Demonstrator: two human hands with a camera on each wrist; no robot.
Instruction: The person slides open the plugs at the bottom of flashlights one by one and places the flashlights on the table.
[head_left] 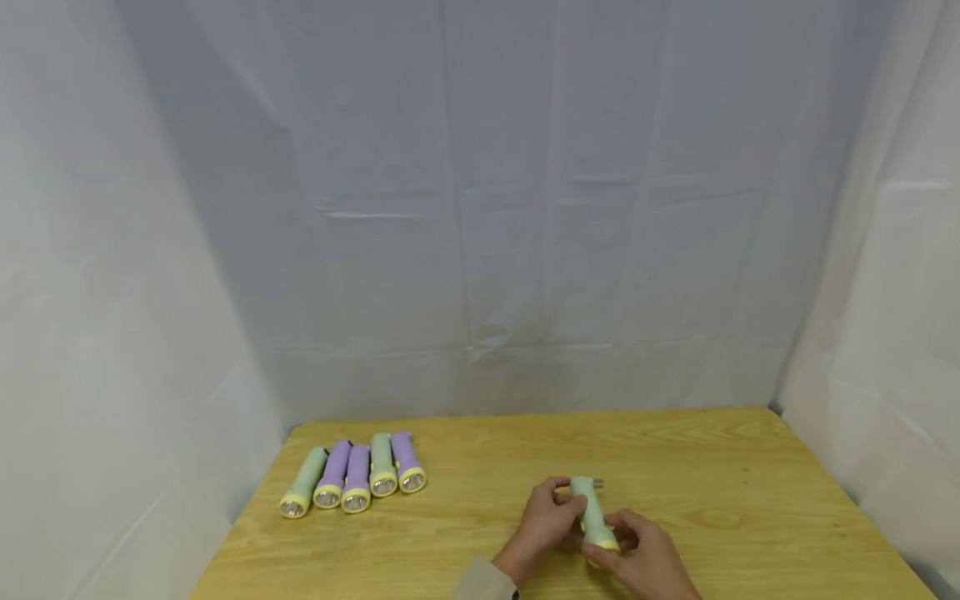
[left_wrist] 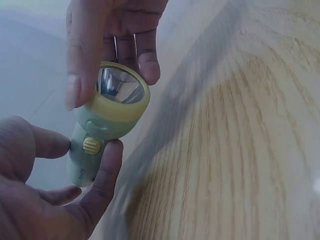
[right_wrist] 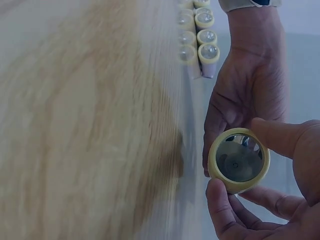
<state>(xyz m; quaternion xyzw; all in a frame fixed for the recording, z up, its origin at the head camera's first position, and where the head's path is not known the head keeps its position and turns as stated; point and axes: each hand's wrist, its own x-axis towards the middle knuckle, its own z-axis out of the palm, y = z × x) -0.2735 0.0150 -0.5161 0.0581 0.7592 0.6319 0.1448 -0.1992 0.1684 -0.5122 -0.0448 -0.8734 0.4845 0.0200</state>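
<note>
A pale green flashlight (head_left: 591, 504) is held between both hands over the near part of the wooden bench (head_left: 480, 467), right of the middle, its yellow-rimmed head toward the person and its tail, with two metal prongs (head_left: 598, 483), pointing away. The left hand (head_left: 546, 517) pinches the body between thumb and fingers, just beside the ribbed yellow switch (left_wrist: 92, 145). The right hand (head_left: 647, 557) has its thumb and fingers curved round the yellow rim, pinching the head; in the head view it hides part of that end.

On the left side of the bench, well apart from the hands, five more flashlights lie side by side in a close, uneven row, heads toward the person: a green one (head_left: 306, 482), two purple ones (head_left: 336, 471) (head_left: 358, 475), another green one (head_left: 382, 462) and a third purple one (head_left: 407, 460). The left hand and its pale sleeve (head_left: 485, 581) come in between this row and the held flashlight. Creased pale sheeting (head_left: 510, 208) rises behind the bench's far edge, with sheets hanging at its left (head_left: 112, 333) and right (head_left: 885, 292) sides.
</note>
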